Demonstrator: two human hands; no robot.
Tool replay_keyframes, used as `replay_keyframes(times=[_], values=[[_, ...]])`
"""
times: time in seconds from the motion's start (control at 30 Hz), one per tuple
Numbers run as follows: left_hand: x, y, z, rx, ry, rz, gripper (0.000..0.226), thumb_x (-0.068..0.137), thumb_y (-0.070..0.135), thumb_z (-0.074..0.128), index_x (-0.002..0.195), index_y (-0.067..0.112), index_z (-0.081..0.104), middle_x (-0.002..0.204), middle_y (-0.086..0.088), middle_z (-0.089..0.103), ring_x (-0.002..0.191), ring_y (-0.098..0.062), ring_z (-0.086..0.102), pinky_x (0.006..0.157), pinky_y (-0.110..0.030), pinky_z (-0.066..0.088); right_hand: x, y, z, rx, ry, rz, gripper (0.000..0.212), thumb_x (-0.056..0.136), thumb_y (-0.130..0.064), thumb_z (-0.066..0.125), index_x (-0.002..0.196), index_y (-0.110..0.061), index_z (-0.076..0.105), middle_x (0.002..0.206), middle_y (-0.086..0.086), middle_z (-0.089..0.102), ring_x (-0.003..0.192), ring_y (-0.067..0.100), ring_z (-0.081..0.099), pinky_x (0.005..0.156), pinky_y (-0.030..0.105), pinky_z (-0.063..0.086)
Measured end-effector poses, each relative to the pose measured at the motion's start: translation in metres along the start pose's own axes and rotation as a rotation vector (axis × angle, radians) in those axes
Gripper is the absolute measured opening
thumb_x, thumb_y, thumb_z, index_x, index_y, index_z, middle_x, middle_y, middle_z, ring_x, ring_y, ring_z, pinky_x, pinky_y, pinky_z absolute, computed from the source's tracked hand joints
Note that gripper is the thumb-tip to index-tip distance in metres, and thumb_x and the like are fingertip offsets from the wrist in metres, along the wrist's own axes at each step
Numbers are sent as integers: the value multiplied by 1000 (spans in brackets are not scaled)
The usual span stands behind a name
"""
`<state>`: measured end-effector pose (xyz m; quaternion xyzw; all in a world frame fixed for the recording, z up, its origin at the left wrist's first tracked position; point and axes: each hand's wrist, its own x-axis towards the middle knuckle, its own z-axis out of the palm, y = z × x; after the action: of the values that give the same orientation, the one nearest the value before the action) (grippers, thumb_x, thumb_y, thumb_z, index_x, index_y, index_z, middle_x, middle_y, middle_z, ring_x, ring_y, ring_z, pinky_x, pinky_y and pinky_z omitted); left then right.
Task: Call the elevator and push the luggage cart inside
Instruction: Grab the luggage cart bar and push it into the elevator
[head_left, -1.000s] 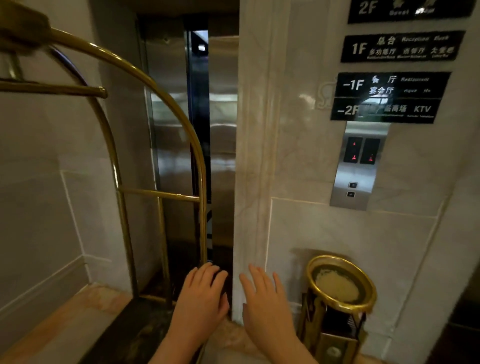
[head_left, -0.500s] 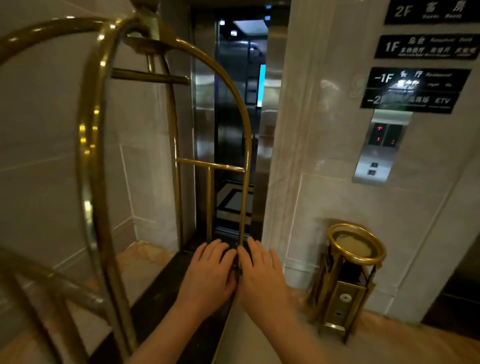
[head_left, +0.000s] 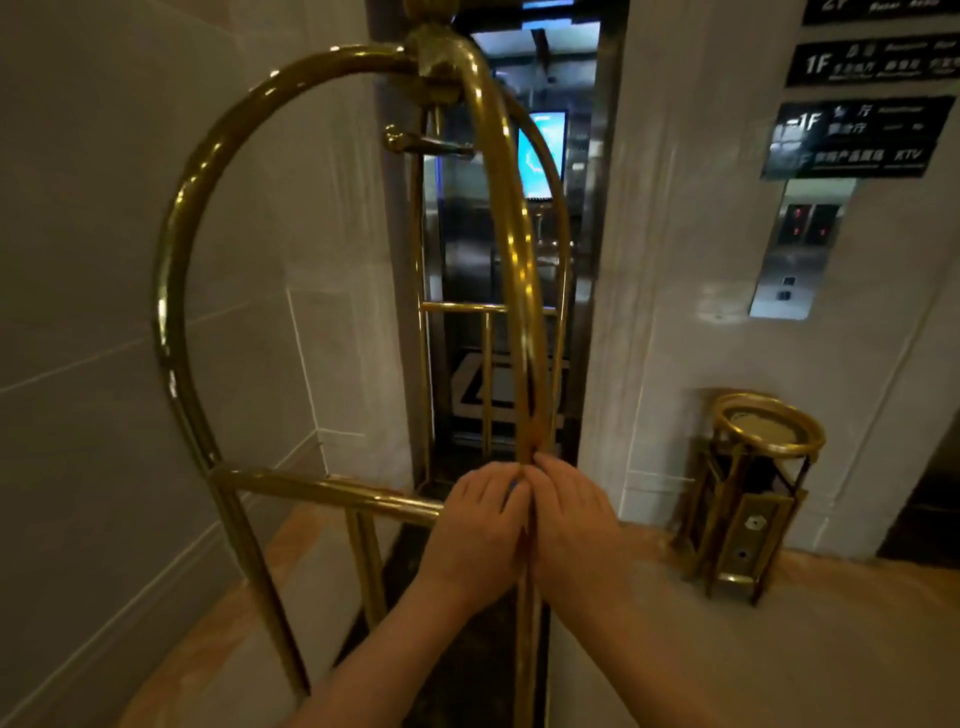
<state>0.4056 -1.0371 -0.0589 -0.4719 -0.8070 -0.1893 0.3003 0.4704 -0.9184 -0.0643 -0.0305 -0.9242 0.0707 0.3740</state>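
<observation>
The brass luggage cart stands in front of me, its far end at the open elevator doorway. Its dark deck runs between my arms. My left hand curls over the end of the near horizontal rail where it meets the right upright. My right hand wraps that same upright from the other side, touching the left hand. The steel call panel is on the marble wall to the right, with red indicators lit at its top.
A brass ashtray bin stands against the wall right of the doorway. Black floor signs hang above the panel. A grey wall runs close along the cart's left side. A lit screen glows inside the car.
The elevator doors have opened from a narrow gap to a wide opening. The cart's near arch has come into view, and both hands have gone from flat and spread to curled on its right upright.
</observation>
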Motion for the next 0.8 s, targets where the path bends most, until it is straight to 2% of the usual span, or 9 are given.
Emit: replay_keyframes(times=[0.13,0.23,0.37,0.43,0.53,0.6,0.67,0.73,0.8], values=[[-32,-73,-19,33,-84,5,52,82,35,60,128,17,48,128,-6,58,119,-22,52,104,-38,38,16,-72,37,-24,-61,28,55,78,-23,73,129,-14,53,131,9,57,123,25,50,105,39,32],[-43,-119,-16,87,-216,-59,66,74,30,73,133,22,43,132,-6,54,123,-24,49,106,-41,31,31,-90,72,-20,-178,72,61,80,-21,71,135,-17,45,135,7,54,125,24,47,106,40,35],[-59,-187,-6,100,-382,-222,76,81,32,63,145,26,24,145,-9,39,135,-30,34,111,-56,26,48,-87,111,-126,-397,87,65,82,-30,65,140,-20,37,139,5,47,128,24,42,109,47,29],[-64,-224,0,122,-410,-248,76,81,45,60,144,28,23,143,-7,42,134,-30,35,110,-56,27,54,-75,131,-155,-489,101,69,78,-42,66,139,-21,39,135,4,50,122,26,47,104,49,35],[-71,-270,10,135,-476,-237,83,70,65,57,142,30,34,138,-2,49,129,-27,42,105,-51,33,62,-64,140,-199,-588,85,50,80,-48,61,123,-27,47,115,0,61,98,22,59,75,34,43],[-74,-302,16,139,-473,-221,81,64,71,52,136,33,44,126,4,59,117,-23,54,94,-48,44,71,-57,143,-212,-648,52,37,82,-49,58,112,-29,49,104,-1,65,89,22,61,67,32,38],[-79,-333,17,109,-442,-207,58,65,67,57,116,41,54,108,11,65,99,-16,62,79,-39,50,77,-51,142,-163,-744,43,35,82,-48,58,111,-31,46,106,-2,64,92,20,60,72,32,41],[-83,-361,17,57,-419,-203,32,62,54,71,86,47,50,86,17,62,78,-9,62,63,-26,46,83,-46,143,-140,-804,53,33,83,-45,59,110,-34,44,108,-3,63,95,19,58,76,32,43],[-82,-375,19,40,-438,-191,34,60,44,78,73,44,46,73,20,57,66,-2,54,56,-21,43,86,-47,144,-160,-803,89,31,85,-40,58,112,-34,44,110,-4,61,97,18,57,80,32,43]])
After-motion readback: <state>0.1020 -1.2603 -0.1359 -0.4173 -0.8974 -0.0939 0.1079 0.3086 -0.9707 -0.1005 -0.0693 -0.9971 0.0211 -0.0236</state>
